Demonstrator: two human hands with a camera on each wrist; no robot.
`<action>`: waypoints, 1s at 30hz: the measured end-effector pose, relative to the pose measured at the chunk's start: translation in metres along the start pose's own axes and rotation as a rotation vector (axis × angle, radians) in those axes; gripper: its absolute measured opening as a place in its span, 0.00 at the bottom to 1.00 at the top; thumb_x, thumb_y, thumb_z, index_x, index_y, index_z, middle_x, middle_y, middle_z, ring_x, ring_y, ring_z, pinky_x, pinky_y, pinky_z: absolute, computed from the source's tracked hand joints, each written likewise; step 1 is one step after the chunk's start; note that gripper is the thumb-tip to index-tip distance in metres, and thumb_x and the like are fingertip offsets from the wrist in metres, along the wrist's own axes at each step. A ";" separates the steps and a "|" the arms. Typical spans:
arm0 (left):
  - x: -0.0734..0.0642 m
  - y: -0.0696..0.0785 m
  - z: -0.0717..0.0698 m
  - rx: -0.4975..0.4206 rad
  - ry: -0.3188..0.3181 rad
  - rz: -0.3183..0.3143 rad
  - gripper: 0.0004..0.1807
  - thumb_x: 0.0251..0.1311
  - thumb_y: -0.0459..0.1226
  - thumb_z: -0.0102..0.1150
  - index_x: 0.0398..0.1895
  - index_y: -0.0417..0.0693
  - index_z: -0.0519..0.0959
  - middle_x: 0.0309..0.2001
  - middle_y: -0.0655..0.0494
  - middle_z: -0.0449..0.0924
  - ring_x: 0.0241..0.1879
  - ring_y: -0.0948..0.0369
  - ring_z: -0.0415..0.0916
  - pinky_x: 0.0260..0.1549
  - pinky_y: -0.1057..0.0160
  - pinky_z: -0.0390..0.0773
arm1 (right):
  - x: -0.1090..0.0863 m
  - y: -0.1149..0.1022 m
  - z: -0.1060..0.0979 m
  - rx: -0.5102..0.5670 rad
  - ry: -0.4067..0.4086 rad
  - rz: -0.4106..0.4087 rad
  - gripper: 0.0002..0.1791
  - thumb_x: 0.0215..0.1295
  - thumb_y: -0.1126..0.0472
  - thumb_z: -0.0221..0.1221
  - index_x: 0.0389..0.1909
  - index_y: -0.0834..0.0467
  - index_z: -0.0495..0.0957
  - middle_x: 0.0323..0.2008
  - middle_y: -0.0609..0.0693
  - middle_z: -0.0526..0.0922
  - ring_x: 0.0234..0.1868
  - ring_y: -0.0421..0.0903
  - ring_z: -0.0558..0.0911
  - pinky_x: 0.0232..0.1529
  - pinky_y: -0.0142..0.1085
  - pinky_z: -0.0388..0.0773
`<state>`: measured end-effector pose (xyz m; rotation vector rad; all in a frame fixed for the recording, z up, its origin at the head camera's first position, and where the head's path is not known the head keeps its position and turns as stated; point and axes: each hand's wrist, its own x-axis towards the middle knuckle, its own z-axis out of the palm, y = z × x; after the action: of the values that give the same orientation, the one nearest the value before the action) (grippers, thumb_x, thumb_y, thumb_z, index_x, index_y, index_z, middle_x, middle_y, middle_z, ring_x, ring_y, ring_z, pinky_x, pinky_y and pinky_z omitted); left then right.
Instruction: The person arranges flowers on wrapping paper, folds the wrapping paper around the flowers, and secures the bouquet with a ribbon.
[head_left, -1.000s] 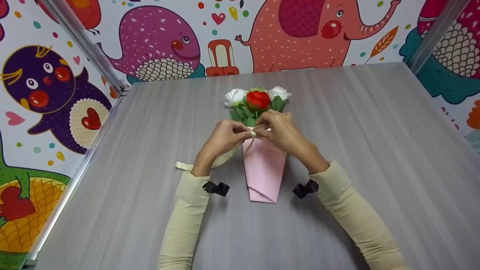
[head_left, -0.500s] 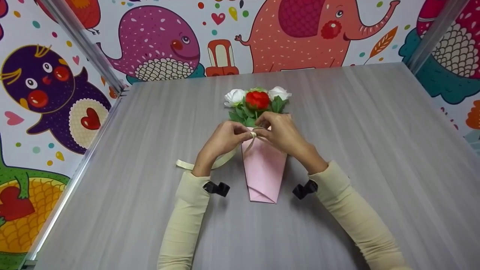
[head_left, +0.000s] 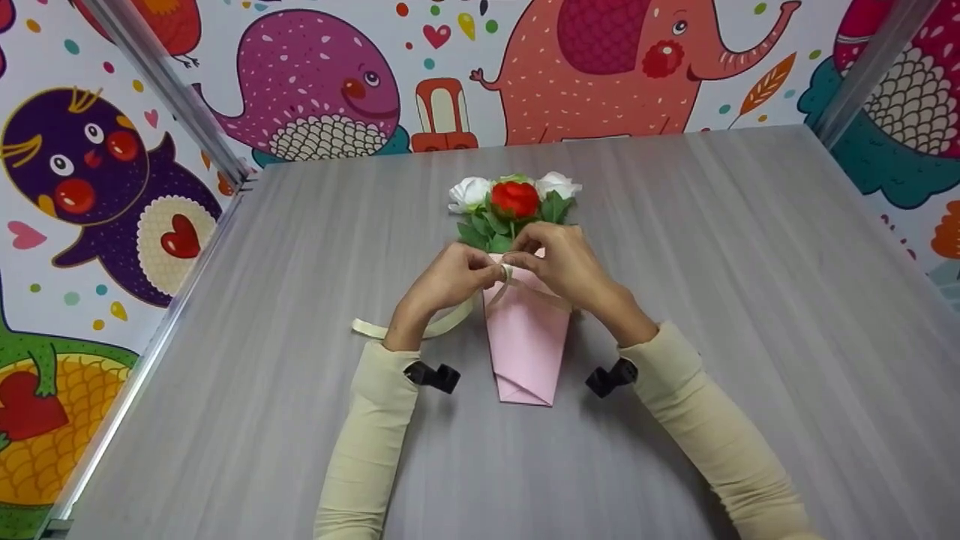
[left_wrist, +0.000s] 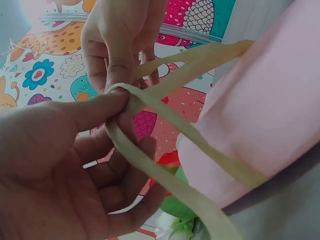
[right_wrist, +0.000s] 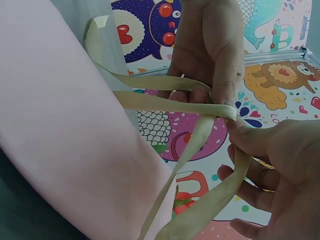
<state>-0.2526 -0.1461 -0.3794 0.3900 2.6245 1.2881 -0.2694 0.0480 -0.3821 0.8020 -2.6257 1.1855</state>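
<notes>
A bouquet wrapped in pink paper (head_left: 527, 341) lies on the table, with a red flower (head_left: 515, 199) and white flowers (head_left: 471, 194) at its far end. A pale yellow ribbon (left_wrist: 192, 132) runs around the wrap near the blooms, crossing in front of it. My left hand (head_left: 454, 276) pinches the ribbon between thumb and forefinger above the paper. Opposite it, the right hand (head_left: 564, 261) also pinches ribbon, its fingertips almost meeting the left ones. In the right wrist view, ribbon (right_wrist: 207, 200) loops past the right fingers; part of the crossing is hidden behind the fingertips.
The grey wood-grain table (head_left: 697, 247) extends around the bouquet. One loose ribbon end trails left past the left wrist. Cartoon-printed walls (head_left: 315, 82) stand behind and beside the table, with metal rails (head_left: 180, 97) at the corners.
My right fingertips have shifted slightly left toward the left ones. A length of ribbon now hangs lower across the paper below the right hand. The bouquet stays nearly in place.
</notes>
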 end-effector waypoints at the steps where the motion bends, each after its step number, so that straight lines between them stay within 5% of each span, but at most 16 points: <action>1: 0.000 0.000 0.000 0.007 0.001 -0.004 0.14 0.68 0.37 0.58 0.33 0.32 0.86 0.22 0.63 0.75 0.24 0.67 0.66 0.24 0.70 0.63 | 0.000 0.000 0.000 -0.002 -0.004 -0.004 0.06 0.59 0.60 0.70 0.33 0.58 0.86 0.34 0.52 0.89 0.37 0.49 0.87 0.42 0.43 0.81; 7: -0.002 0.000 0.000 0.045 0.000 -0.035 0.19 0.70 0.39 0.55 0.24 0.34 0.83 0.15 0.64 0.68 0.17 0.67 0.59 0.18 0.70 0.56 | 0.000 0.003 -0.002 -0.019 -0.030 -0.010 0.04 0.61 0.64 0.68 0.36 0.59 0.86 0.38 0.55 0.88 0.42 0.50 0.87 0.50 0.47 0.80; 11: -0.003 0.000 0.001 0.057 -0.005 -0.049 0.22 0.71 0.39 0.53 0.15 0.41 0.77 0.13 0.65 0.66 0.14 0.69 0.57 0.16 0.71 0.54 | 0.000 0.004 -0.004 -0.025 -0.034 -0.005 0.05 0.62 0.66 0.67 0.38 0.61 0.85 0.41 0.57 0.86 0.47 0.53 0.86 0.61 0.53 0.70; 17: -0.003 0.000 0.004 -0.006 -0.025 -0.090 0.26 0.70 0.37 0.50 0.09 0.52 0.68 0.11 0.67 0.61 0.13 0.70 0.53 0.16 0.71 0.52 | 0.000 0.003 -0.007 -0.026 -0.067 -0.049 0.04 0.63 0.66 0.66 0.37 0.61 0.85 0.40 0.57 0.86 0.46 0.54 0.86 0.57 0.51 0.76; 23: -0.001 0.001 0.009 -0.168 -0.052 -0.141 0.26 0.71 0.35 0.45 0.09 0.52 0.67 0.11 0.67 0.61 0.14 0.70 0.55 0.17 0.71 0.54 | -0.001 0.001 -0.010 -0.011 -0.207 -0.083 0.03 0.63 0.65 0.65 0.35 0.60 0.84 0.36 0.54 0.87 0.42 0.50 0.86 0.48 0.46 0.81; 30: 0.004 -0.003 0.014 -0.328 -0.061 -0.189 0.24 0.73 0.34 0.44 0.14 0.49 0.75 0.15 0.64 0.72 0.23 0.66 0.71 0.30 0.67 0.75 | -0.002 0.004 -0.013 0.049 -0.423 0.008 0.08 0.67 0.66 0.60 0.43 0.62 0.86 0.41 0.56 0.88 0.44 0.50 0.84 0.49 0.45 0.80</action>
<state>-0.2532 -0.1365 -0.3904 0.1230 2.2796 1.5744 -0.2709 0.0604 -0.3768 1.1667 -2.9364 1.1962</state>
